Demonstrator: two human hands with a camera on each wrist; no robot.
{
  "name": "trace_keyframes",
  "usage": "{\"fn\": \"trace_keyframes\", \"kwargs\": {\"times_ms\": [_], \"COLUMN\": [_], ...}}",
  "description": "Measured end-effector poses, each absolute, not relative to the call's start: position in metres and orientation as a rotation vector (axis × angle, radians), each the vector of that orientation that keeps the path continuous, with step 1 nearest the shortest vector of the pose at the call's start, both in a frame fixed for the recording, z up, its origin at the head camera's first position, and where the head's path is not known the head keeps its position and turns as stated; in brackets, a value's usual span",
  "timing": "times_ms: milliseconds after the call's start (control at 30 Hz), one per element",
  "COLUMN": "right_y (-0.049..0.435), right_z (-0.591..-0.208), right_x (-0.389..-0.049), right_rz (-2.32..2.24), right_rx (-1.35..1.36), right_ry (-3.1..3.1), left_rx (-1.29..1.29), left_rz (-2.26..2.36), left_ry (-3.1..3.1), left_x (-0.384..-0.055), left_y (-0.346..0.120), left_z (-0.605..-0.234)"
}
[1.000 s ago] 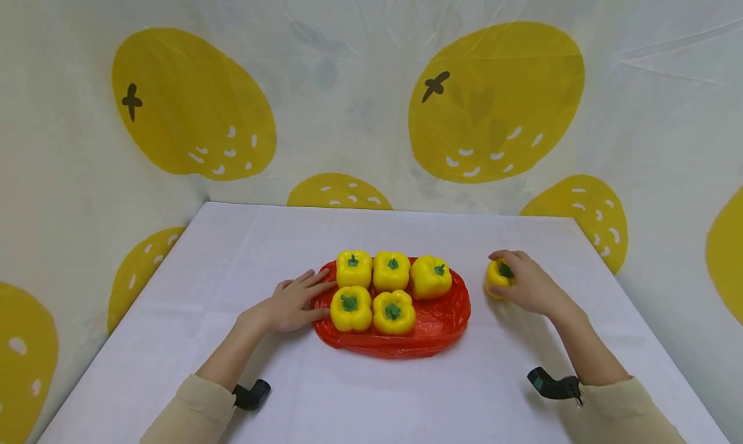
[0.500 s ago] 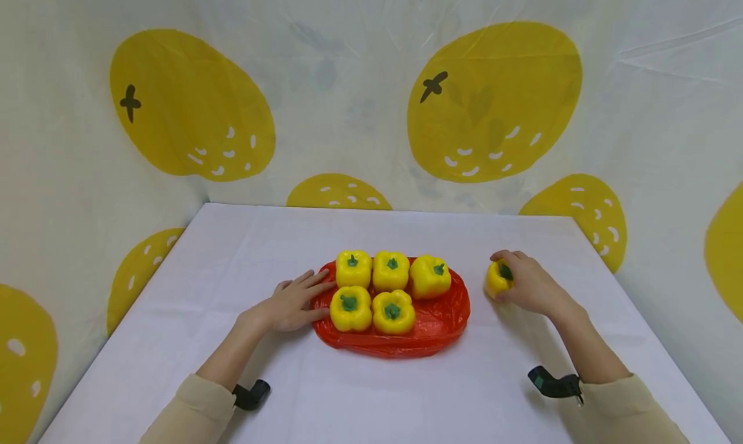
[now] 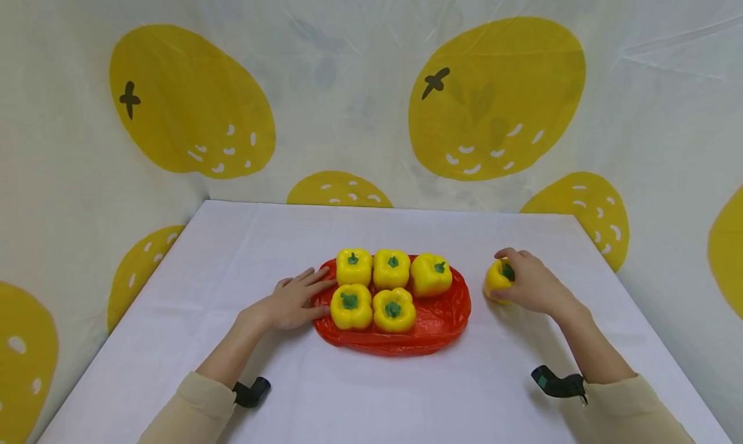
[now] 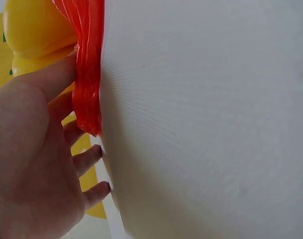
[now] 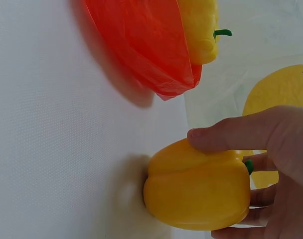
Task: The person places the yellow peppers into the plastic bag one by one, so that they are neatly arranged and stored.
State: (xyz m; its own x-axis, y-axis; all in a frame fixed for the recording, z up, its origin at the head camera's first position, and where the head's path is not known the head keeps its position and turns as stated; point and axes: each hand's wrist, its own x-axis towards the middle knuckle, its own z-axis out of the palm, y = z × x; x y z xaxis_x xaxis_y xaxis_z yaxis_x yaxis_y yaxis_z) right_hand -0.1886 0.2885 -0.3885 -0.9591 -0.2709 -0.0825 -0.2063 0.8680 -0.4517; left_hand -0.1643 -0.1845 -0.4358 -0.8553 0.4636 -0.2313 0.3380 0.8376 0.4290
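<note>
Several yellow bell peppers [image 3: 395, 310] sit stem up in two rows on an opened red plastic bag [image 3: 435, 315]; the bag's front right part has no pepper. My left hand [image 3: 290, 302] rests at the bag's left edge with fingers spread. In the left wrist view, its thumb and some fingers touch the bag's red rim [image 4: 87, 74]. To the right of the bag, my right hand [image 3: 534, 284] grips a separate yellow bell pepper [image 5: 199, 186], thumb on one side and fingers on the other. That pepper stands on the table, its green stem toward the palm.
A white cloth covers the table [image 3: 360, 399]. Behind and beside it hangs a pale curtain [image 3: 342, 95] printed with large yellow fruit. A dark wrist camera [image 3: 252, 392] sits at the left cuff and another dark camera [image 3: 557, 383] at the right.
My right hand has shifted very slightly to the right around the separate bell pepper, which stays in about the same place. The left hand, the bag and its peppers hold still.
</note>
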Motion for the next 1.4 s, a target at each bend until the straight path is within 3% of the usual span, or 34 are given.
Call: {"fn": "trace_keyframes", "kwargs": {"times_ms": [1400], "right_y": [0.281], "right_z": [-0.399], "right_x": [-0.186], "right_rz": [-0.919], "right_rx": [-0.418], "right_ry": [2.845], "left_rx": [0.591], "left_rz": [0.55], "left_ry": [2.68], "left_x": [-0.164], "left_y": [-0.185], "left_z": [-0.433]}}
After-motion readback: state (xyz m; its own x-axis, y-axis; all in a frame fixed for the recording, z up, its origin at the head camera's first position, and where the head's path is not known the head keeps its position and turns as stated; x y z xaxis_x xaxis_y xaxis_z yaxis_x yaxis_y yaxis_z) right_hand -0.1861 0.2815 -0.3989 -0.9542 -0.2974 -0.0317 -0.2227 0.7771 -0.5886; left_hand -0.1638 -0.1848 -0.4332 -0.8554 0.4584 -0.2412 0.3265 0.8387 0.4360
